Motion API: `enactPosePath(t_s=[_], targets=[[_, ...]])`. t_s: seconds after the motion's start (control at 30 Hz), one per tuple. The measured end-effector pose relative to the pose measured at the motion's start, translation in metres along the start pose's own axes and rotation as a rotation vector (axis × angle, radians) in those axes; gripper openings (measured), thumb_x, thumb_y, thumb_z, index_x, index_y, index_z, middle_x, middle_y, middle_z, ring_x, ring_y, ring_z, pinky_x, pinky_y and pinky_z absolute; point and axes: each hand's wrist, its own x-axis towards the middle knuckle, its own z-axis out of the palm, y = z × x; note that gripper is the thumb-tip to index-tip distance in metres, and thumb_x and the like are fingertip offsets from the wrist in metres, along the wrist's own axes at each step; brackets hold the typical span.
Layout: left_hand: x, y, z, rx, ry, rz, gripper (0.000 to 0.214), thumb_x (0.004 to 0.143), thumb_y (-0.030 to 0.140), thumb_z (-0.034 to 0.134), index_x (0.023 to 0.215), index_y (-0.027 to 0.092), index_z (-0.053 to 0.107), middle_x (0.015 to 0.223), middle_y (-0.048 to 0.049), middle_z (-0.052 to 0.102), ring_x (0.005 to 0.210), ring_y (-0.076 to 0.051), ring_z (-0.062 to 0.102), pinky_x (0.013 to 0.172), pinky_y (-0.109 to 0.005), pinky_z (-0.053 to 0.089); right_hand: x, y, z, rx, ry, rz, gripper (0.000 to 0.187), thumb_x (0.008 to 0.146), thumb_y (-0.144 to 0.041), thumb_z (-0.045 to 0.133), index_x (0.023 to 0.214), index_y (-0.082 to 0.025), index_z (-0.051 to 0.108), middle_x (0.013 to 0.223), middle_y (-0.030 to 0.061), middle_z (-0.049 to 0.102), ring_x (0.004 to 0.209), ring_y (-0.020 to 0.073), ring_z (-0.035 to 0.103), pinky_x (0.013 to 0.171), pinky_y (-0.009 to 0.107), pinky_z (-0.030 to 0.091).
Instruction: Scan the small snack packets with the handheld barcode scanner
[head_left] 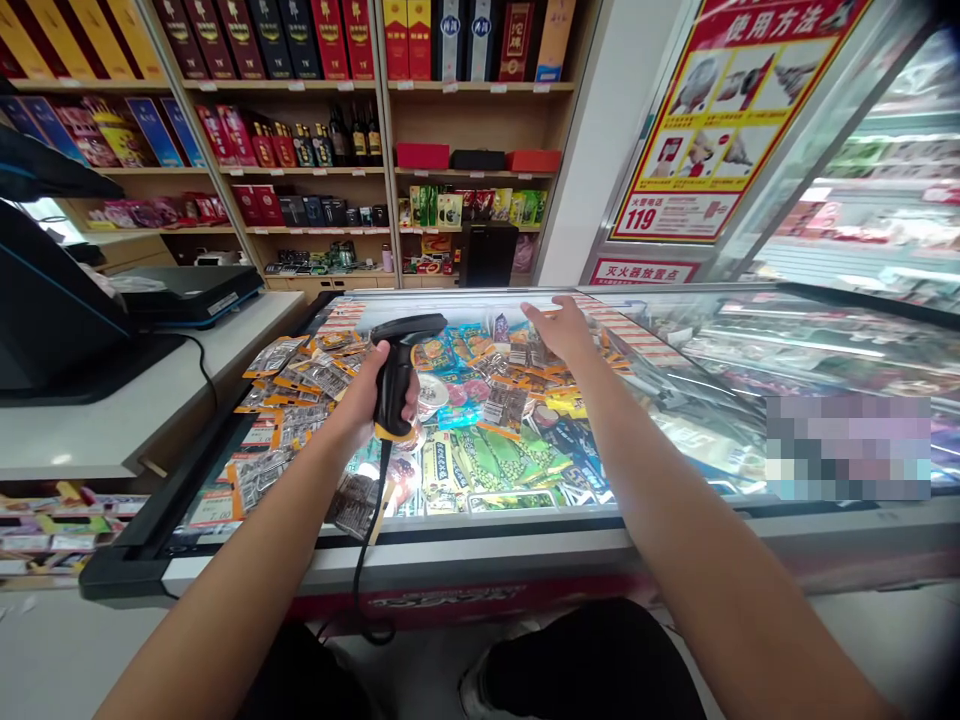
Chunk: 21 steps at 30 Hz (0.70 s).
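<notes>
Left hand (367, 395) clamped on black scanner (397, 370) over near-left of freezer (465, 545), cord (367, 560) hanging down, right hand (561, 330) open flat on far packets (517, 400), till counter (142, 400) left, shelves (300, 170) far.

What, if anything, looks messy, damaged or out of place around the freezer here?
Nothing looks damaged or spilled. The left hand grips a barcode scanner over the chest freezer; the right hand rests flat near its far edge. The packets inside lie jumbled and overlapping.
</notes>
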Motion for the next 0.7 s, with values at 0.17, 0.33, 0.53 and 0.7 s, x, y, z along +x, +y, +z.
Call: enactPosePath(t_s=[0.17,0.33,0.53,0.7], targets=[[0.002,0.015,-0.004,-0.131,0.245,-0.001,0.056,0.103,0.066,0.038,0.076,0.019,0.055,0.053,0.0000,0.054,0.037,-0.011,0.047,0.042,-0.025,0.045,-0.006,0.006,0.012,-0.488,-0.014,-0.007,0.068,0.094,-0.052,0.071,0.146,-0.011,0.057,0.145,0.0299,0.057,0.139,0.0469,0.050,0.112,0.065,0.038],[0.000,0.032,-0.008,-0.208,0.348,0.060,0.055,0.105,0.063,0.035,0.083,0.019,0.058,0.053,0.0012,0.053,0.038,-0.011,0.047,0.043,-0.024,0.045,-0.058,-0.033,0.016,-0.305,0.022,-0.441,0.041,0.101,-0.036,0.061,0.137,-0.016,0.067,0.145,0.0218,0.061,0.141,0.0401,0.049,0.116,0.059,0.038],[-0.005,0.044,-0.012,-0.282,0.387,0.105,0.055,0.102,0.069,0.042,0.084,0.019,0.056,0.055,0.0038,0.050,0.038,-0.009,0.045,0.043,-0.021,0.044,-0.172,-0.089,0.063,0.025,-0.930,-0.771,0.043,0.102,-0.052,0.064,0.129,-0.020,0.072,0.130,0.0141,0.072,0.118,0.0308,0.067,0.102,0.048,0.053],[-0.008,0.044,-0.008,-0.263,0.402,0.140,0.055,0.103,0.070,0.041,0.085,0.020,0.056,0.055,0.0043,0.050,0.037,-0.009,0.045,0.044,-0.022,0.046,-0.230,-0.099,0.093,-0.116,-0.927,-0.895,0.060,0.090,-0.051,0.081,0.136,-0.014,0.066,0.131,0.0225,0.069,0.123,0.0412,0.064,0.100,0.054,0.051]])
